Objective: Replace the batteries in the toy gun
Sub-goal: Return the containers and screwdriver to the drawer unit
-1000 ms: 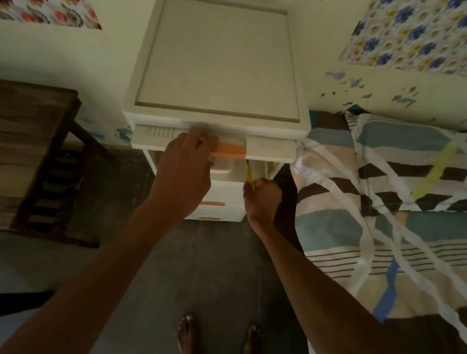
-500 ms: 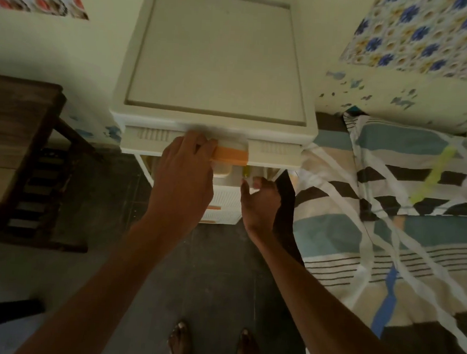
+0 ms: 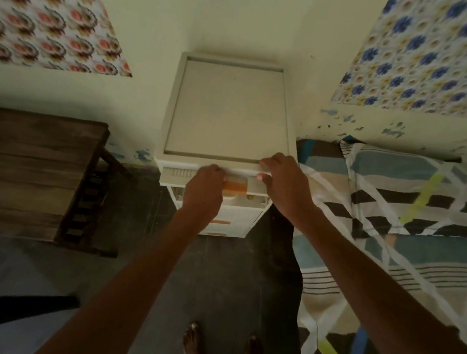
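No toy gun or batteries show in the head view. A white plastic drawer cabinet [image 3: 229, 107] stands against the wall. Its top drawer [image 3: 175, 176] sits slightly out, and a small yellow object [image 3: 249, 197] shows in the gap beneath its front. My left hand [image 3: 202, 192] grips the drawer's orange handle [image 3: 235, 187] with curled fingers. My right hand [image 3: 283, 180] holds the cabinet's front top edge, fingers on top and thumb against the drawer front.
A dark wooden bench [image 3: 33, 174] stands to the left of the cabinet. A bed with a striped patterned sheet [image 3: 402, 230] lies close on the right. My bare feet [image 3: 220, 347] stand on the dark floor between them. Lower drawers [image 3: 234, 221] are closed.
My right hand let go of the yellow object under the drawer front and rose to the cabinet's top edge. The view pulled back. My left hand stayed on the orange handle.
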Action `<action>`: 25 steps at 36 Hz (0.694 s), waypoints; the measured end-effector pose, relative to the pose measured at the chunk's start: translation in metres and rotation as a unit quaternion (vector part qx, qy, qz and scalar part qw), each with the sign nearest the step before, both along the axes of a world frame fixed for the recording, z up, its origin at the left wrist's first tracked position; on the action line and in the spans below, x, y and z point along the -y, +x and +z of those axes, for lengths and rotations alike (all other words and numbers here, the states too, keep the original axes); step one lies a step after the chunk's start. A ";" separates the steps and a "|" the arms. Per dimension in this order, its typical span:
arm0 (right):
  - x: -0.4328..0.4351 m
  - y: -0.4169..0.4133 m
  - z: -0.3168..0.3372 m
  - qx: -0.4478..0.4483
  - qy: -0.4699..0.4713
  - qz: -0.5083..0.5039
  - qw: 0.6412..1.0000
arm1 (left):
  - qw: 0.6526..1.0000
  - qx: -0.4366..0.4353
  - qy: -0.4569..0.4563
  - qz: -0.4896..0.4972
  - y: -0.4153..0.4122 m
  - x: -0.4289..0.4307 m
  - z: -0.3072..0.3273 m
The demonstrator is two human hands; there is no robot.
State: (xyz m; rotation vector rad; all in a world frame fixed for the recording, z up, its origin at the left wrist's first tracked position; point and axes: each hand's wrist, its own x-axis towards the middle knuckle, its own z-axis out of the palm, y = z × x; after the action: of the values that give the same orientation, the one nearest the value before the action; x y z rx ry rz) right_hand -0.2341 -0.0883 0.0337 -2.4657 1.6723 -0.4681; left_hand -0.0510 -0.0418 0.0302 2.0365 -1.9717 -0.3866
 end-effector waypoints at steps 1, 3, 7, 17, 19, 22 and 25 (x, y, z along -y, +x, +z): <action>0.004 -0.001 -0.002 -0.018 0.007 0.008 1.000 | 1.000 0.007 0.007 0.000 0.000 0.002 0.001; 0.007 -0.003 -0.007 -0.039 0.003 0.012 0.999 | 1.000 0.018 0.017 0.006 -0.001 0.002 0.003; 0.011 -0.001 -0.008 -0.025 -0.006 -0.009 1.000 | 0.995 0.075 0.063 -0.030 -0.008 -0.011 0.016; 0.005 -0.003 -0.021 -0.005 -0.045 0.013 0.999 | 0.965 0.102 0.210 -0.116 -0.016 -0.109 -0.001; 0.004 -0.003 -0.024 -0.003 -0.058 0.010 0.998 | 0.960 0.122 0.216 -0.132 -0.014 -0.096 -0.013; 0.003 -0.001 -0.025 -0.020 -0.072 0.004 0.997 | 0.951 0.146 0.231 -0.145 -0.015 -0.075 -0.039; 0.001 0.000 -0.030 -0.027 -0.087 -0.002 0.996 | 0.947 0.130 0.268 -0.123 -0.011 -0.054 -0.082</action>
State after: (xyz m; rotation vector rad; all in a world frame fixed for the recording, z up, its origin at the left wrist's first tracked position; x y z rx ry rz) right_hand -0.2341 -0.0891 0.0035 -2.6192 1.7251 -0.5753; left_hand -0.0620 0.0117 -0.0521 2.2431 -2.5110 -0.8241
